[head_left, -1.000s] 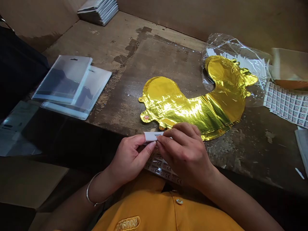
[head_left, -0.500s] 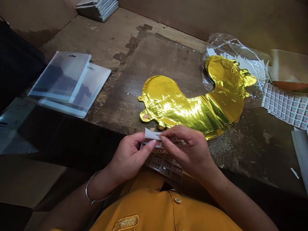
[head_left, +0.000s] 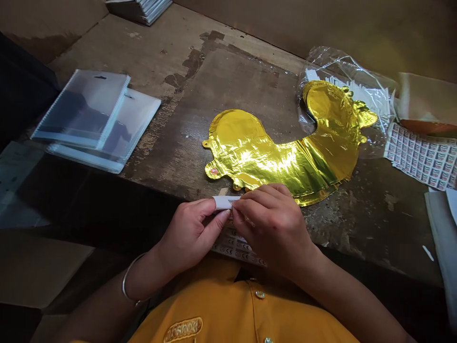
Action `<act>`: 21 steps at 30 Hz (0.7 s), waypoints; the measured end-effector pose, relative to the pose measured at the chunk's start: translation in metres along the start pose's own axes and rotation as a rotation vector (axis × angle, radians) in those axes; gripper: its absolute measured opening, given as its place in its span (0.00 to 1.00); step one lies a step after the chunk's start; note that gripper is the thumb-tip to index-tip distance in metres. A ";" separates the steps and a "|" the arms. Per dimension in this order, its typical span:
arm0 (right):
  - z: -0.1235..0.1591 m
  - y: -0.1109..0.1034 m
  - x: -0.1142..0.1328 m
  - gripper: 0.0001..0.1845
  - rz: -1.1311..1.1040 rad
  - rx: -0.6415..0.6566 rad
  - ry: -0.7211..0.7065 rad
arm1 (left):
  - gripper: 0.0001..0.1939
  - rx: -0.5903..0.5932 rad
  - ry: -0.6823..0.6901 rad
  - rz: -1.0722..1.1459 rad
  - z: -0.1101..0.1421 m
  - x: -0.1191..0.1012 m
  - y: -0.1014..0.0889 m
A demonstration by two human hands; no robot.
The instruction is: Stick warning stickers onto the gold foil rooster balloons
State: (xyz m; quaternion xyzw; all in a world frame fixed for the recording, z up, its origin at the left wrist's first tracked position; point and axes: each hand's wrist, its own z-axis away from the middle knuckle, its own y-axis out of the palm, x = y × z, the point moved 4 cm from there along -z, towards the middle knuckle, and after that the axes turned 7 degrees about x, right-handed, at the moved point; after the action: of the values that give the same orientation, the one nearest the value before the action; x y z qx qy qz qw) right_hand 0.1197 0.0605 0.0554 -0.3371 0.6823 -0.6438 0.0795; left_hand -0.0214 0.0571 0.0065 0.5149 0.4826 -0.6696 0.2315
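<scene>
A sheet of small printed CE stickers hangs at the table's front edge, between my body and the table. My left hand pinches its upper left part between thumb and fingers. The white upper edge of the sheet is folded over toward me. My right hand has its thumb and fingertips pinched at that folded strip, close to my left thumb; my fingers hide the exact grip. Just beyond both hands lies a stack of flat gold foil balloons, curved in shape, with small tabs along the edge.
Clear plastic packaging bags lie in two piles on the left. A transparent bag with white strips stands behind the balloons. More sticker sheets rest at the right, and a paper stack sits at the back left.
The lifted corner of the sticker sheet is now a wider white fold lying across its top. My right hand has turned and shifted slightly left over it. My left hand keeps its pinch.
</scene>
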 end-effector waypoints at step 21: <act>0.011 0.002 -0.001 0.03 0.034 -0.371 -0.012 | 0.09 -0.062 -0.114 0.316 -0.002 0.005 0.003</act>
State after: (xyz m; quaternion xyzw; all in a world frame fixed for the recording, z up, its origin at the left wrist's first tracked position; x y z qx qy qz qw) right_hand 0.1257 0.0522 0.0517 -0.3382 0.7945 -0.5034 0.0312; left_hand -0.0198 0.0588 0.0009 0.5381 0.4019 -0.6380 0.3768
